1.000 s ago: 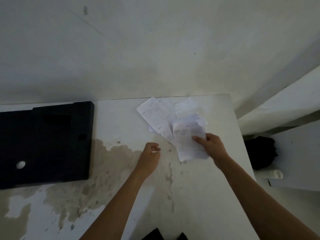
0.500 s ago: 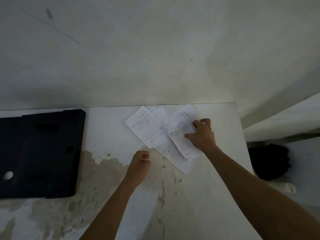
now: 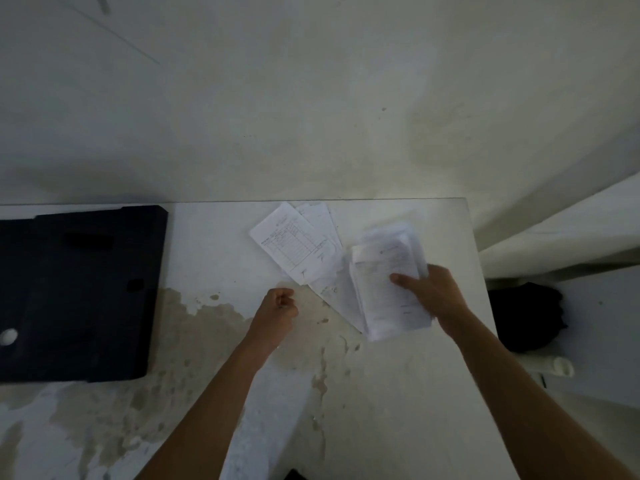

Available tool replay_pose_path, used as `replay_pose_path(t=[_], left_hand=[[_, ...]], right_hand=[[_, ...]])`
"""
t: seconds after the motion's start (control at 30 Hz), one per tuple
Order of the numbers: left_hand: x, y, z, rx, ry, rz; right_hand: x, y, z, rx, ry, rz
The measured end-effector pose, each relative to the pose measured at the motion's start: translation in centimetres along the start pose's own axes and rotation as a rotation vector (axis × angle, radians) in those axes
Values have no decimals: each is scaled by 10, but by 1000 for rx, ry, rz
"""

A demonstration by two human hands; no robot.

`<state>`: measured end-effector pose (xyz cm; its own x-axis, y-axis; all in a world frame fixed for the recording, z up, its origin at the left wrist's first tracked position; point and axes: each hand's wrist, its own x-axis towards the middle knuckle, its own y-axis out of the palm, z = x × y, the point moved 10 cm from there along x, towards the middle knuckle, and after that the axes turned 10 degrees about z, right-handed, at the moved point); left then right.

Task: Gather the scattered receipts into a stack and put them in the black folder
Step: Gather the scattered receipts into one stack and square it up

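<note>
We are gripping a bundle of receipts (image 3: 384, 282) in the right hand (image 3: 436, 299). The thumb is pressing on the top sheet and the fingers are curling underneath, out of view. The bundle is blurred and is sitting tilted over the right part of the desk (image 3: 398, 393). We cannot tell whether its lower edge is touching the desk.

The loose receipts (image 3: 294, 247) are lying flat near the far edge of the desk, just left of the bundle, and are overlapping one another in a fan. One long sheet is extending from under them toward the bundle.

The left hand (image 3: 277, 311) is sitting low over the desk, just below the nearest corner of the loose receipts. Its fingers are curling into a fist and are holding nothing that we can see.

The black folder (image 3: 76, 292) is lying flat at the left side of the desk, well apart from the receipts and running out of view. A brownish stain (image 3: 194, 327) is spreading between the folder and the left forearm. A pale wall (image 3: 311, 98) is standing behind the desk. Right of the desk, a dark bundle (image 3: 526, 317) and a white tube (image 3: 561, 367) are lying lower down.
</note>
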<state>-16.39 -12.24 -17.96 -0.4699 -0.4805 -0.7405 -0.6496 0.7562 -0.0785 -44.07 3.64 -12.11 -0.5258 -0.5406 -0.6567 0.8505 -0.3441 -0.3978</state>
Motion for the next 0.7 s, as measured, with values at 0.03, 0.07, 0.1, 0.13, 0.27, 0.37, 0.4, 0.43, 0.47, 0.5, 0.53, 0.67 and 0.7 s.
replay_pose_path(t=[0.03,0.07,0.1,0.13,0.27,0.37,0.4,0.43,0.47,0.5,0.53,0.67,0.7], left_hand=[[0,0,1,-25,1,1],[-1,1,2,-53,2,3],[-1,1,3,-81,3,9],[-2,2,3,-110,7,19],[-7,1,2,-145,22,64],[-8,0,3,-81,44,101],[-8,-1,3,-63,53,104],[-9,-2,3,-49,59,105],[-9,-2,3,-37,64,106],[-9,-2,3,-25,67,108],[-10,-1,2,-13,69,110],[-13,-1,-2,4,67,120],[-15,-1,-3,11,67,125]], right_hand=[[-5,13,5,-106,-25,7],[-9,26,11,-245,-71,-8],[-11,42,17,-373,-132,-15],[-13,59,19,-487,-173,-13],[-17,83,15,-600,-183,-65],[-18,78,11,-568,-138,-53],[-18,75,11,-572,-123,-50],[-20,71,11,-597,-114,-56],[-21,68,11,-635,-110,-62],[-21,66,11,-666,-107,-71],[-22,64,10,-674,-98,-73],[-20,65,8,-588,-79,-54],[-19,66,8,-559,-70,-46]])
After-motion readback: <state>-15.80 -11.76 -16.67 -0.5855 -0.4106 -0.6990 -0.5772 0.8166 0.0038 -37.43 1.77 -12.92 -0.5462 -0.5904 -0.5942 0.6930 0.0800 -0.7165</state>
